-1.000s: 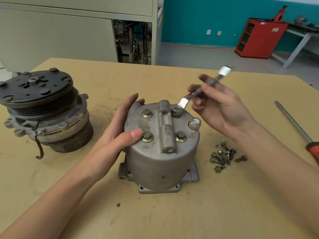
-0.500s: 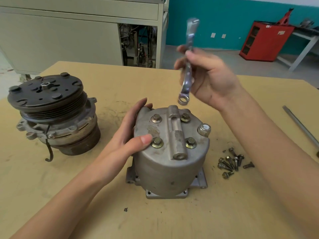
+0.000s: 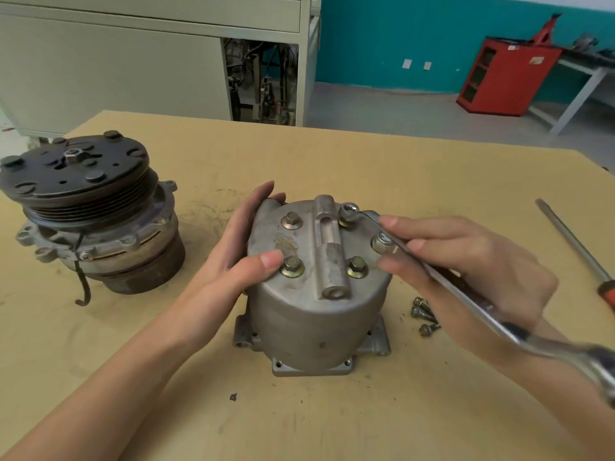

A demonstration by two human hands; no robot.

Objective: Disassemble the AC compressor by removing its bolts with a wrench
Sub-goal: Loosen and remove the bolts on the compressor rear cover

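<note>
So, the AC compressor (image 3: 316, 327) is stood upright on its flanged base about mid-tabletop (image 3: 382, 161), silver housing, end cap facing up. It's gripped from its left side by the left hand (image 3: 229, 261). The fingers (image 3: 263, 194) are curled round the far edge of the cap and the thumb is laid on top, its tip just beside the near-left bolt (image 3: 292, 267).

Four hex bolts with washers can be seen in the cap, two either side of a raised rib (image 3: 327, 251) down the middle. A bigger plug (image 3: 382, 242) is set at the right edge.

The wrench (image 3: 472, 304) is pinched by the right hand (image 3: 476, 271), with the fingers closed over the shank and the thumb underneath. Its ring end is seated over the far-right bolt (image 3: 348, 214), and the shank is run back toward the camera across the plug. The near end is blurred at the frame's right edge.

A small pile of loose bolts (image 3: 424, 316) can be seen on the tabletop just right of the housing, partly hidden by the right hand. A second compressor (image 3: 93, 211), dark pulley up, is parked well off to the left, and a long screwdriver (image 3: 572, 247) is laid at the far right. Behind it all, a grey cabinet (image 3: 133, 68), a red cabinet (image 3: 506, 78) and a teal wall (image 3: 399, 44) can be made out.
</note>
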